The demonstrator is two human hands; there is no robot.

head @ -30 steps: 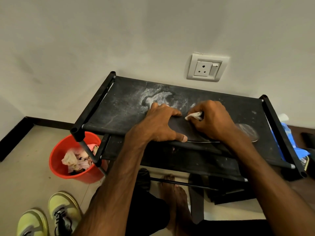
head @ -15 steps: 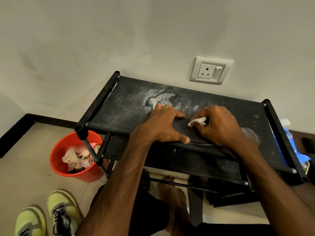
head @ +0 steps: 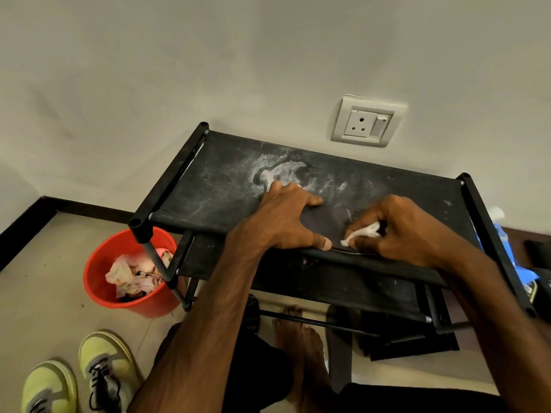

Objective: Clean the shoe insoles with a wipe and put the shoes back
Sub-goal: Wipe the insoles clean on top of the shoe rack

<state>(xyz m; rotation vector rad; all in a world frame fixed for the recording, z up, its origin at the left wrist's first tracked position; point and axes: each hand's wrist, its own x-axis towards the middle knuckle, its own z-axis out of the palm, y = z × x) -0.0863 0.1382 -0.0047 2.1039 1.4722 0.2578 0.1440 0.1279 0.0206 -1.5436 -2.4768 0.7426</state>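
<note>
On the floor at the far left stand two yellow-green shoes (head: pixel 77 380), and behind them a red bucket (head: pixel 98 281) with crumpled wipes. On the top shelf of the black rack (head: pixel 214 186) lies a dark insole (head: pixel 326 223). The left hand (head: pixel 286 217) presses flat and open on it. The right hand (head: pixel 399 231) is closed around a white wipe (head: pixel 362 233), touching the insole.

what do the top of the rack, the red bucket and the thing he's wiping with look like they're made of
Rack top: looks like black woven fabric stretched between tubes; matte, dusty with white smears. Frame posts seem plastic or coated metal.
Red bucket: likely moulded plastic, smooth with a slight sheen.
Wipe in the right hand: soft white tissue or non-woven cloth, crumpled.
</note>
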